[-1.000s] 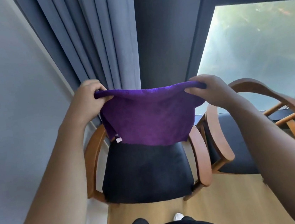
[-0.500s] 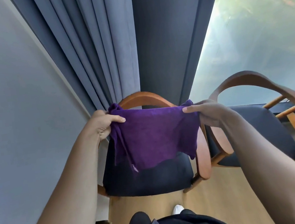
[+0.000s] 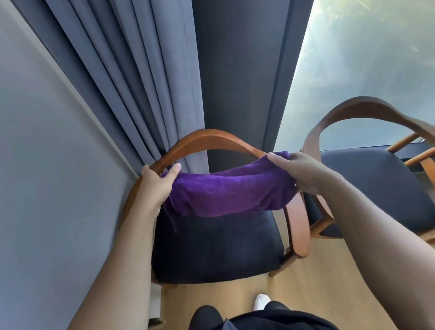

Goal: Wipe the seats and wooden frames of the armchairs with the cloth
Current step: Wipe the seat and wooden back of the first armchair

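Since the earlier frame, the purple cloth (image 3: 230, 193) has been lowered, and the back rail of the near armchair (image 3: 207, 138) uncovered. A second armchair (image 3: 368, 108) stands beside it. Above the rear of the dark seat (image 3: 215, 247) the cloth is held stretched, gripped at its ends by the left hand (image 3: 155, 183) and right hand (image 3: 297, 174). Wiping is judged not yet begun; next, the cloth must be pressed onto the seat.

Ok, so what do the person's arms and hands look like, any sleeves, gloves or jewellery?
The left hand and right hand are bare: no gloves, no rings that show. The left forearm and right forearm are bare too, with no sleeve, watch or band in view.
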`<state>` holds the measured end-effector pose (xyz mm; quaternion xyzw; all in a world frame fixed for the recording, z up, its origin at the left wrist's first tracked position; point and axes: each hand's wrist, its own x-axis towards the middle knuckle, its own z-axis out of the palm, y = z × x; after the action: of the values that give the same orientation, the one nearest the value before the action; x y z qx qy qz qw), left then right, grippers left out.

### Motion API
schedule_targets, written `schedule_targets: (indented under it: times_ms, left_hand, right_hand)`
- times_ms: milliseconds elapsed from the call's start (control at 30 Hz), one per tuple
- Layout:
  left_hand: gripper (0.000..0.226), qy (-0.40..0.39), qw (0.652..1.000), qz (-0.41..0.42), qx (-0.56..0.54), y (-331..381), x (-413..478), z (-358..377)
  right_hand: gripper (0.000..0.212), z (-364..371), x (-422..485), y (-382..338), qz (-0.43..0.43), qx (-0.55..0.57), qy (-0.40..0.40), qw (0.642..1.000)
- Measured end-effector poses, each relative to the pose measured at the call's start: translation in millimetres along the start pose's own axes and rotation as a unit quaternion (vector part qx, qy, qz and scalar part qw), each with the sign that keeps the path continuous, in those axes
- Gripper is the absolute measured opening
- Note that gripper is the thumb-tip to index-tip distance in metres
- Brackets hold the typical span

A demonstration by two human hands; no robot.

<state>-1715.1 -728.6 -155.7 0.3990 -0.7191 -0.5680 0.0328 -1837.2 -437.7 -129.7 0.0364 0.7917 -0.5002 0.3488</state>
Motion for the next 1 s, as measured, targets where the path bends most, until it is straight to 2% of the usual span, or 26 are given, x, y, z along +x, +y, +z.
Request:
schedule_targets:
  times_ms: [67,100,133,167,233,300,333,400,500,567,600,667,700,733,800,833,900,1000]
  left_hand:
    - [0.134,-0.076,0.993,-0.024,-0.093,2.4,1.1,-4.3]
    - [0.143,-0.105,0.991,-0.02,-0.085,2.9,1.4,-6.8]
    - [0.144,-0.123,0.991,0.004,-0.046,3.7,1.5,-9.3]
    - [0.139,-0.129,0.991,0.041,0.001,3.4,1.1,-11.4]
    - [0.12,-0.117,0.981,0.119,0.097,4.6,-4.8,-11.2]
    - [0.095,-0.077,0.969,0.165,0.166,5.5,-5.8,-10.5]
    - [0.082,-0.054,0.964,0.177,0.192,4.5,-4.3,-10.6]
    - [0.056,-0.02,0.956,0.181,0.231,1.4,-0.1,-11.7]
    - [0.034,-0.022,0.96,0.14,0.243,2.0,-2.4,-8.8]
    - [0.026,-0.066,0.963,0.123,0.229,5.6,-6.8,-7.6]
    - [0.035,-0.108,0.958,0.119,0.237,8.6,-10.7,-9.1]
    - [0.069,-0.178,0.929,0.105,0.307,10.4,-14.6,-12.0]
    - [0.073,-0.182,0.911,0.112,0.352,9.3,-14.5,-11.3]
    - [0.066,-0.163,0.9,0.129,0.383,6.2,-12.2,-8.6]
    - [0.035,-0.094,0.899,0.14,0.404,2.6,-10.4,-1.6]
    - [0.028,-0.06,0.898,0.137,0.413,1.0,-10.6,1.4]
    - [0.032,-0.034,0.878,0.153,0.452,-3.9,-7.5,3.3]
    - [0.032,-0.077,0.87,0.187,0.45,-1.7,-4.7,4.1]
  right_hand:
    - [0.079,-6.1,3.0,-2.5,-0.016,0.099,-0.065,0.993]
    - [0.097,-9.6,7.3,-1.3,-0.033,0.129,-0.087,0.987]
    - [0.108,-11.4,10.8,0.5,-0.053,0.122,-0.098,0.986]
    - [0.109,-10.8,12.9,2.4,-0.075,0.078,-0.092,0.99]
    - [0.085,-6.9,15.2,7.1,-0.129,-0.094,-0.044,0.986]
    - [0.05,-4.4,19.6,13.6,-0.173,-0.235,0.007,0.957]
    - [0.038,-3.4,20.8,15.9,-0.185,-0.257,0.022,0.948]
    - [0.028,-1.8,21.1,18.8,-0.205,-0.246,0.03,0.947]
    - [0.03,0.1,20.6,20.7,-0.21,-0.215,0.025,0.954]
    - [0.03,1.1,23.0,22.0,-0.2,-0.209,-0.002,0.957]
    - [0.032,1.3,23.4,21.9,-0.193,-0.215,-0.033,0.957]
    - [0.064,-0.9,25.9,22.4,-0.175,-0.29,-0.087,0.937]
    - [0.074,-1.1,28.0,23.4,-0.17,-0.34,-0.097,0.92]
    - [0.071,-0.1,29.2,24.1,-0.174,-0.376,-0.09,0.905]
    - [0.046,4.2,31.9,24.6,-0.184,-0.405,-0.05,0.894]
    - [0.037,5.4,33.3,24.6,-0.184,-0.413,-0.028,0.891]
    - [0.035,7.3,35.2,25.5,-0.185,-0.424,0.0,0.887]
    - [0.036,10.4,32.7,26.3,-0.175,-0.402,-0.015,0.899]
